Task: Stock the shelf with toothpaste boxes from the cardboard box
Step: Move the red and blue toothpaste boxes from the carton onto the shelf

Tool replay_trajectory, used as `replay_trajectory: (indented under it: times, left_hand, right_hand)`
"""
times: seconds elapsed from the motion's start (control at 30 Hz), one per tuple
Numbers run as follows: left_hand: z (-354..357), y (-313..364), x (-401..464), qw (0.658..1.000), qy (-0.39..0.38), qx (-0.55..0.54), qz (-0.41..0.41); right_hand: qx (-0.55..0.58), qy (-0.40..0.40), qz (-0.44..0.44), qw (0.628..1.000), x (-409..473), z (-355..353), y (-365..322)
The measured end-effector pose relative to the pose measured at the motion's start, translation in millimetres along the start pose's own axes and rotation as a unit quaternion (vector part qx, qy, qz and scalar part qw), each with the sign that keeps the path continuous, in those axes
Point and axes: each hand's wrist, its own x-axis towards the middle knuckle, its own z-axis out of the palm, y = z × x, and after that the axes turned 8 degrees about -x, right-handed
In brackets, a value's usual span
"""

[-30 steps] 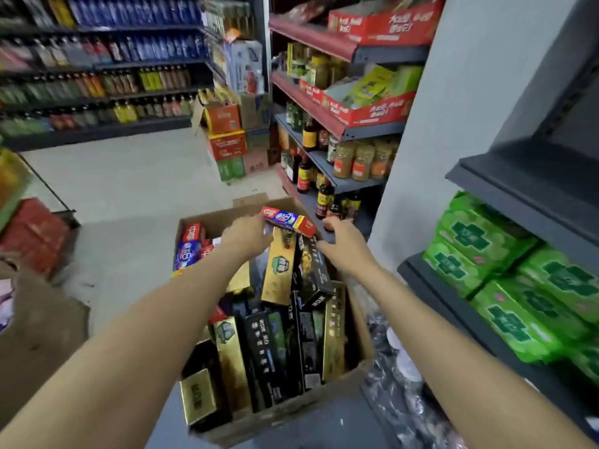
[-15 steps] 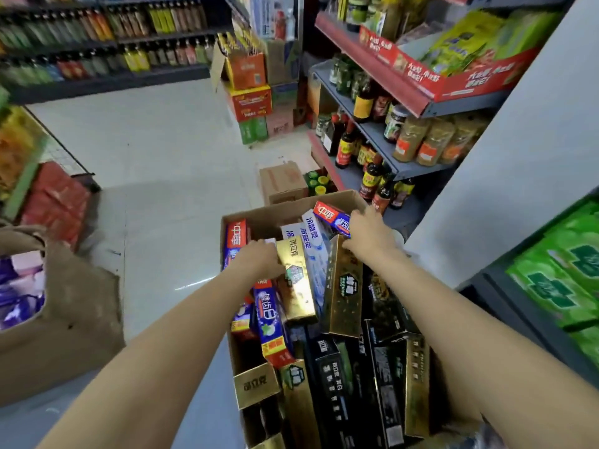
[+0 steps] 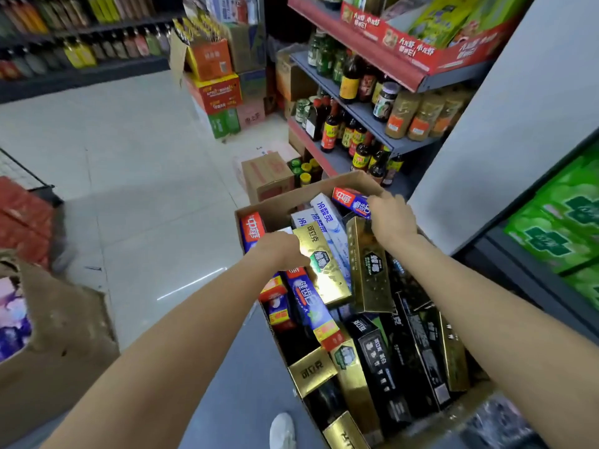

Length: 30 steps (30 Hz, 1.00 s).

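- Place: a small grocery shop, seen down an aisle.
- Far shelves (image 3: 81, 43): rows of coloured drink bottles.
- Sauce shelves (image 3: 372, 115): tiers of dark bottles and jars, with a red display tray (image 3: 405, 43) of green snack bags on the top tier.
- Near shelf (image 3: 531, 280): green packs (image 3: 557, 234) in rows.
- Floor (image 3: 129, 157): pale tile, with stacked stock cartons (image 3: 217, 89).
- Open cardboard box (image 3: 285, 202): full of toothpaste boxes (image 3: 369, 264) in gold, black, blue and red.
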Motion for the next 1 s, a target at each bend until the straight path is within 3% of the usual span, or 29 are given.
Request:
replay_trajectory:
  times: [0.1,0.2,0.4,0.57,0.77,1.0]
  left_hand:
    - [2.5,-4.6,2.7,1.0,0.008,0.011,0.014]
    - [0.5,-5.5,2.4,0.999,-0.005,0.011,0.03]
    - [-6.6,-12.6,2.9,0.992,-0.008,-0.112,0.063]
    - [-7.1,-16.3,5.2,0.988,-0.024,-0.136,0.076]
    - [-5.3,-19.0,6.7,0.984,-0.025,-0.158,0.073]
    - [-5.7,-15.4,-6.4,0.962,0.034,-0.254,0.097]
  right_hand:
    - [0.033,0.036,0.012,0.999,-1.8,-9.1,-4.4]
    - [0.033,-0.001,0.019,0.999,-4.2,-3.7,-4.3]
    - [-0.002,-0.003,0.053,0.999,-2.0,6.6,-3.3]
    - [-0.032,0.025,0.048,0.998,-3.9,-3.0,-6.7]
    - [0.128,0.11,0.07,0.983,-42.7,-12.3,-16.0]
    - [0.225,0.021,0.105,0.968,-82.3,-5.7,-39.7]
